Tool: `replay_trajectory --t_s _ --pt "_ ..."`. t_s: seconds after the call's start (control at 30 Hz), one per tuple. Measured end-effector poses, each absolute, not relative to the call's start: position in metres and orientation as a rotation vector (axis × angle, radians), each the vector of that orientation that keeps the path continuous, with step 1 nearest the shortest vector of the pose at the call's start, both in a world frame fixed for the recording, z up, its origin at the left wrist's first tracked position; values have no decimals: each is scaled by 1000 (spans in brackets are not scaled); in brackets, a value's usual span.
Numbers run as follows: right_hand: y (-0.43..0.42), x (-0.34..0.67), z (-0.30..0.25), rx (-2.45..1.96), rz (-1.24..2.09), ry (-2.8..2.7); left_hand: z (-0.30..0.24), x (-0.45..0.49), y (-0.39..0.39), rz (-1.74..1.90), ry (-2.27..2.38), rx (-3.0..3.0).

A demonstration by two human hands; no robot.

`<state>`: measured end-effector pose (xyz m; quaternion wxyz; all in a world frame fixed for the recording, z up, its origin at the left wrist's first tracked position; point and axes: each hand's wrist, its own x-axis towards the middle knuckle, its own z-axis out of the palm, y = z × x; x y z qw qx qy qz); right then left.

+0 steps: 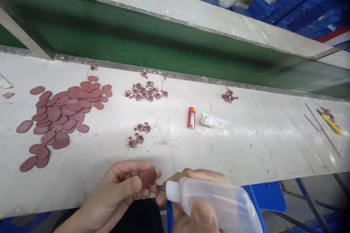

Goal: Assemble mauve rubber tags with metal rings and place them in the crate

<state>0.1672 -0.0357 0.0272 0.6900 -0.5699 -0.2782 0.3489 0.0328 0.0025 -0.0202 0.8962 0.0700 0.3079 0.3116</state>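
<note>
My left hand (120,189) pinches a small reddish-brown oval disc (148,177) near the table's front edge. In my right hand (199,196) lies a translucent squeeze bottle (218,200) with a white cap, tilted so that its thin dark nozzle (160,188) meets or nearly meets the lower edge of the disc. Whether any liquid comes out cannot be made out. Beyond my left hand sit small groups of tiny brown-and-white figures (136,140). A large loose pile of similar oval discs (62,111) spreads over the left of the table, several with small holes.
More tiny figures (146,91) cluster mid-table. A red lighter (191,117) and a crumpled white tissue (213,120) lie right of them. Thin rods (322,129) and a yellow-handled tool (332,123) are at far right. A green conveyor belt (164,47) runs behind the table (246,153).
</note>
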Motion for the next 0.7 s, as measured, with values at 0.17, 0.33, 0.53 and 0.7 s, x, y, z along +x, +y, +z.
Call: replay_trajectory --t_s 0.17,0.33,0.53,0.7 --pt "-15 213 12 -970 1234 -256 -17 29 7 669 699 150" --pt "1 253 -32 -618 1473 -85 -10 18 16 736 948 122" --pt "1 259 -52 -538 1350 -165 -10 -1 27 882 1118 104" --pt "-14 237 -23 -935 1285 -569 -12 -12 29 937 1151 102"
